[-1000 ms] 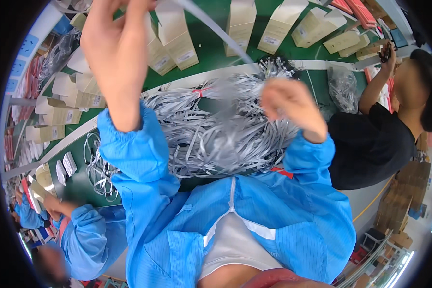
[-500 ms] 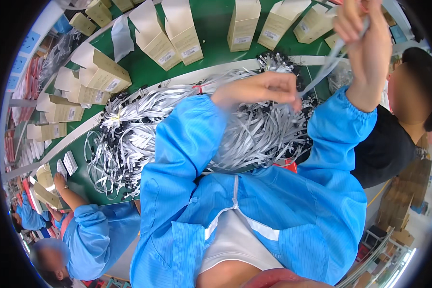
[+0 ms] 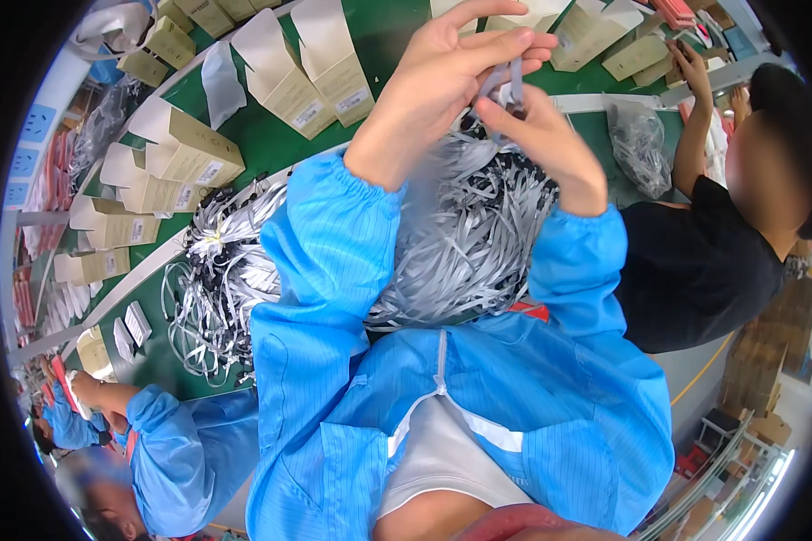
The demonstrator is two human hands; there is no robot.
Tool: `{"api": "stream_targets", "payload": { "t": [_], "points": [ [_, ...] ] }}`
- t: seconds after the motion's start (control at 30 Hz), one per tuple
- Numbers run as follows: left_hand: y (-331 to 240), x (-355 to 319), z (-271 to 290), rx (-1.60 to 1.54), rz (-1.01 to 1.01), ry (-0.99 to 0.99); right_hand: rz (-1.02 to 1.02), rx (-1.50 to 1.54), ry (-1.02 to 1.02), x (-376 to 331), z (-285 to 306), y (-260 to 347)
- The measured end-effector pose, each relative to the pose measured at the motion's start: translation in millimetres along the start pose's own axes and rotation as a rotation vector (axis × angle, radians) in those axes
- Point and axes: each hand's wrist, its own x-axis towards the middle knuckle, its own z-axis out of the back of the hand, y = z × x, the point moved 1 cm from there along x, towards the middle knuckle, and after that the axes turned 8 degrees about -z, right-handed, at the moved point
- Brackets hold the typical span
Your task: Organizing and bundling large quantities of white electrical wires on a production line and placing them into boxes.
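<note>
The left hand [image 3: 442, 86] and right hand [image 3: 541, 144] meet at 12 o'clock above the strap pile [image 3: 442, 234] on the green tabletop [image 3: 262, 135]. Both grips pinch one grey strap [image 3: 505, 77], held upright between the fingertips. Judged step: separating or aligning a single strap drawn from the pile. The next move calls for a steady pinch and free slack below. Open cartons [image 3: 325, 72] lie at 11 o'clock.

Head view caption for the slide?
Both hands pinch a grey strap above a heap of straps.
</note>
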Motion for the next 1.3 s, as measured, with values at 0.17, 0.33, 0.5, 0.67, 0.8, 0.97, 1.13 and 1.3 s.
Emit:
{"api": "stream_targets", "payload": {
  "t": [0.17, 0.33, 0.5, 0.67, 0.8, 0.97, 1.13, 1.3],
  "points": [
    [11, -24, 20, 0.234, -0.012, -0.116, 0.033, 0.386, -0.466, 7, -17, -20],
    [57, -36, 22, 0.182, 0.035, -0.289, 0.26, 1.033, -0.53, 31, -14, -24],
    [67, -35, 28, 0.325, 0.007, -0.258, 0.56, 1.266, 0.163, 85, 81, -90],
    [81, -58, 71, 0.589, -0.021, -0.086, 0.557, 0.943, -0.414, 110, 83, -4],
    [106, -82, 84, 0.542, 0.156, -0.103, 0.641, 0.321, -1.121, 143, 115, 1],
    [114, -88, 96, 0.603, 0.13, -0.155, 1.107, -0.879, -1.468, 193, 147, -38],
    [108, -86, 96, 0.661, 0.129, -0.098, 0.186, -1.237, -1.174, 203, 197, -77],
    [107, -87, 106, 0.704, 0.149, -0.11, 0.31, -1.317, -0.831, 182, 199, -58]
  ]
}}
